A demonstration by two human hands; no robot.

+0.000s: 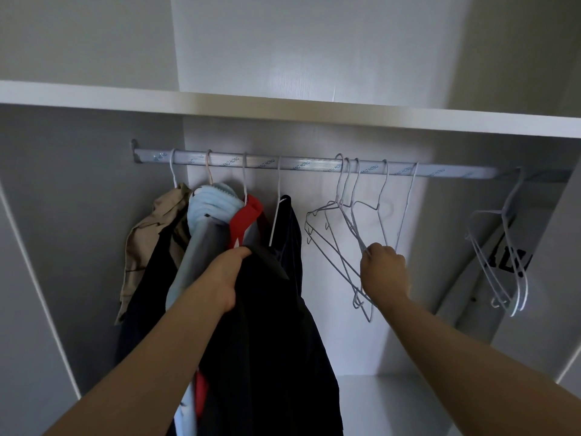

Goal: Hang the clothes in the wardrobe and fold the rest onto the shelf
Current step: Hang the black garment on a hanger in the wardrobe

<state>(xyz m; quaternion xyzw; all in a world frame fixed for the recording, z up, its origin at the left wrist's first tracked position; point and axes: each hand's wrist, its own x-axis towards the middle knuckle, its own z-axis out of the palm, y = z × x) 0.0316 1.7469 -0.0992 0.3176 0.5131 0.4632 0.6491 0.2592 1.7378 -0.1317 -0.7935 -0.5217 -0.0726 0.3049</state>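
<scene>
Bunched black fabric garment [267,325] hangs nearest me, its lower end cut off by the frame, and my left hand [224,275] grips its top with the fingers curled over it. My right hand [385,270], fingertips mostly hidden, pinches a thin grey wire hanger [354,229] on the silver wardrobe rail [301,165]. Beige, blue and red hung clothes [207,202] crowd the rail's left end.

Left hand [224,278]: bare.
Left forearm [151,350]: bare from wrist to frame edge.
Right hand [385,272]: bare.
Right forearm [471,350]: bare from wrist to frame edge.
</scene>
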